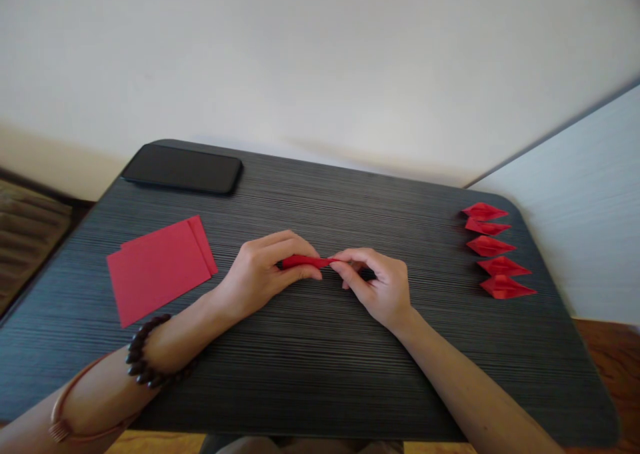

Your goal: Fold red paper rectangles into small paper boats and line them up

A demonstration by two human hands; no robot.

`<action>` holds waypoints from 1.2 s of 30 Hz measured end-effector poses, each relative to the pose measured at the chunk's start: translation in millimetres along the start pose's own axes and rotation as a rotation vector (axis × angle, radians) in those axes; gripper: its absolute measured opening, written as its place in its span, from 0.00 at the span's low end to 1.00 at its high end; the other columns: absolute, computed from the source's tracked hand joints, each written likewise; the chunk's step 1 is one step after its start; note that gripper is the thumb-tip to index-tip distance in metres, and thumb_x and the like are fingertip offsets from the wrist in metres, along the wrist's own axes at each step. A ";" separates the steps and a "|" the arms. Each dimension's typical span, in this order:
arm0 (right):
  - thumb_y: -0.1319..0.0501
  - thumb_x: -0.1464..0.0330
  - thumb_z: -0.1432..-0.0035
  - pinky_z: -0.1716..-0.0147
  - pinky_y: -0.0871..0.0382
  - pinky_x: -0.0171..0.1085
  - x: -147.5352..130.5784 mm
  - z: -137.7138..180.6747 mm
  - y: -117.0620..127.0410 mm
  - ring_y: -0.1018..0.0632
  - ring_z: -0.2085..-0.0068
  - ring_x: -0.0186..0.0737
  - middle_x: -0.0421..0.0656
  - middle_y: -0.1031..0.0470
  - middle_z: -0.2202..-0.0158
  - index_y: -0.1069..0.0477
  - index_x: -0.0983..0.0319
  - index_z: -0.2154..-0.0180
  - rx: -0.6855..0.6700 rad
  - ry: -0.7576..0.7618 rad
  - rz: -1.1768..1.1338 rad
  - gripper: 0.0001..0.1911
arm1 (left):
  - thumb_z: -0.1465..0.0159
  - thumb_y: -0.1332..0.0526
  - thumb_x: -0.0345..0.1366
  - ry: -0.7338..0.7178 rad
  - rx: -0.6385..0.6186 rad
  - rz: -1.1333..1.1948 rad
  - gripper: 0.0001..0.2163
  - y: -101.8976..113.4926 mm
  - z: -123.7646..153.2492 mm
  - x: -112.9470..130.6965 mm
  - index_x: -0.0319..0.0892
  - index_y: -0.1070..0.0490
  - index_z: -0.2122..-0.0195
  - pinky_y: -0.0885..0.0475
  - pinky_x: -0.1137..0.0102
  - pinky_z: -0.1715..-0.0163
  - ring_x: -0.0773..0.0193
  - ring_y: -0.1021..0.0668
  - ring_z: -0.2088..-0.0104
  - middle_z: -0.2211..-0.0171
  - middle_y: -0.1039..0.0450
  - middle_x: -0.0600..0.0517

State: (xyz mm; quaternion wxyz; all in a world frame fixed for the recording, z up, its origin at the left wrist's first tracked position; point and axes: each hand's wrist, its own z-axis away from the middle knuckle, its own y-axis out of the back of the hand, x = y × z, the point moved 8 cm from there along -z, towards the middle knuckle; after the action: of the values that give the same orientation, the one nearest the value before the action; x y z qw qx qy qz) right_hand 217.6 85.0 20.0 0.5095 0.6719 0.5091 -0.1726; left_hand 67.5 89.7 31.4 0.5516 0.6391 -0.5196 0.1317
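A narrow folded strip of red paper [306,262] is pinched between both hands over the middle of the dark table [320,381]. My left hand [263,271] grips its left part with curled fingers. My right hand [381,286] pinches its right end with thumb and fingertips. The left wrist wears a dark bead bracelet [145,357] and a thin cord.
A small stack of flat red paper sheets [157,267] lies at the left. A black phone [184,169] rests at the back left corner. Several folded red paper pieces [495,249] sit in a column at the right edge. A pale wall stands behind.
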 end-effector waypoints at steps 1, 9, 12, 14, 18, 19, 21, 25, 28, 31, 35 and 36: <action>0.37 0.68 0.43 0.76 0.32 0.30 0.1 0.3 0.3 0.26 0.79 0.28 0.37 0.23 0.75 0.27 0.61 0.65 0.004 -0.001 -0.006 0.03 | 0.42 0.34 0.36 0.003 0.001 -0.001 0.06 0.5 -0.4 0.0 0.42 0.26 0.65 0.29 0.71 0.61 0.66 0.24 0.64 0.66 0.24 0.53; 0.37 0.68 0.43 0.78 0.32 0.30 10.0 1.6 0.9 0.26 0.81 0.28 0.35 0.25 0.78 0.28 0.60 0.64 0.004 -0.109 -0.171 0.03 | 0.42 0.36 0.44 0.175 -0.101 -0.019 0.16 -6.6 -0.1 -11.5 0.43 0.29 0.55 0.30 0.70 0.59 0.62 0.23 0.60 0.59 0.24 0.51; 0.38 0.68 0.43 0.79 0.33 0.29 14.1 0.6 3.4 0.27 0.82 0.28 0.33 0.28 0.81 0.28 0.60 0.65 0.033 -0.175 -0.215 0.02 | 0.41 0.37 0.48 0.271 -0.147 -0.057 0.17 -10.1 2.2 -19.1 0.43 0.29 0.56 0.30 0.71 0.64 0.63 0.23 0.64 0.62 0.23 0.53; 0.37 0.68 0.43 0.79 0.34 0.28 14.8 0.0 3.3 0.27 0.82 0.27 0.33 0.28 0.82 0.28 0.60 0.66 0.030 -0.200 -0.227 0.02 | 0.41 0.38 0.49 0.293 -0.173 -0.047 0.16 -12.3 2.9 -20.4 0.43 0.27 0.59 0.32 0.73 0.69 0.65 0.24 0.69 0.67 0.24 0.55; 0.37 0.67 0.44 0.79 0.34 0.28 15.9 0.3 0.3 0.27 0.82 0.27 0.34 0.28 0.81 0.29 0.61 0.67 -0.005 -0.238 -0.267 0.03 | 0.41 0.38 0.48 0.376 -0.273 0.095 0.14 -20.9 6.6 -23.8 0.41 0.26 0.67 0.34 0.76 0.74 0.68 0.26 0.75 0.76 0.26 0.57; 0.37 0.67 0.44 0.79 0.34 0.28 16.7 0.7 -0.3 0.27 0.82 0.27 0.34 0.28 0.81 0.29 0.61 0.67 -0.010 -0.247 -0.281 0.04 | 0.41 0.38 0.48 0.410 -0.301 0.151 0.14 -23.4 8.0 -25.2 0.41 0.26 0.68 0.33 0.76 0.75 0.69 0.26 0.76 0.77 0.27 0.57; 0.38 0.67 0.43 0.80 0.34 0.29 19.1 1.7 -1.0 0.28 0.82 0.27 0.34 0.28 0.81 0.30 0.61 0.67 -0.011 -0.266 -0.307 0.04 | 0.40 0.39 0.48 0.465 -0.320 0.234 0.15 -25.0 9.4 -28.0 0.40 0.27 0.71 0.33 0.77 0.76 0.70 0.27 0.77 0.78 0.27 0.56; 0.39 0.67 0.42 0.82 0.34 0.29 24.3 3.9 -0.1 0.28 0.82 0.28 0.37 0.24 0.75 0.31 0.61 0.66 0.022 -0.292 -0.374 0.04 | 0.39 0.42 0.48 0.469 -0.233 0.204 0.17 -15.5 4.3 -32.6 0.39 0.31 0.75 0.37 0.78 0.80 0.71 0.31 0.79 0.80 0.32 0.56; 0.39 0.67 0.42 0.82 0.34 0.30 24.7 4.4 1.6 0.28 0.81 0.28 0.39 0.22 0.73 0.32 0.61 0.66 0.049 -0.282 -0.381 0.04 | 0.39 0.41 0.47 0.469 -0.236 0.228 0.16 -15.4 2.9 -34.0 0.39 0.32 0.75 0.38 0.79 0.80 0.73 0.32 0.80 0.82 0.34 0.57; 0.39 0.67 0.42 0.83 0.35 0.30 24.2 4.4 2.7 0.28 0.82 0.28 0.39 0.22 0.73 0.32 0.61 0.66 0.063 -0.278 -0.359 0.04 | 0.41 0.38 0.46 0.518 -0.226 0.281 0.13 -15.9 5.6 -38.9 0.39 0.30 0.69 0.38 0.79 0.83 0.72 0.31 0.81 0.80 0.31 0.57; 0.39 0.67 0.42 0.84 0.35 0.30 25.6 5.5 6.9 0.29 0.82 0.28 0.40 0.22 0.72 0.33 0.60 0.66 0.126 -0.276 -0.368 0.04 | 0.43 0.36 0.46 0.562 -0.136 0.220 0.14 -6.9 7.9 -47.0 0.39 0.34 0.72 0.38 0.79 0.86 0.72 0.32 0.83 0.79 0.29 0.55; 0.39 0.67 0.42 0.84 0.35 0.30 26.2 5.9 7.4 0.29 0.82 0.28 0.39 0.22 0.72 0.33 0.60 0.66 0.136 -0.274 -0.368 0.04 | 0.44 0.36 0.46 0.569 -0.137 0.208 0.15 -6.2 8.0 -47.7 0.39 0.34 0.73 0.39 0.79 0.86 0.73 0.32 0.83 0.80 0.29 0.55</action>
State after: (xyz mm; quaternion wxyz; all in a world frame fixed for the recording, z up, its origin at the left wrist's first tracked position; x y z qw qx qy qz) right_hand 236.7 93.5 1.6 0.4872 0.5709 0.5365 -0.3860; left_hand 49.0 106.7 -10.4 0.7005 0.4813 -0.4145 0.3255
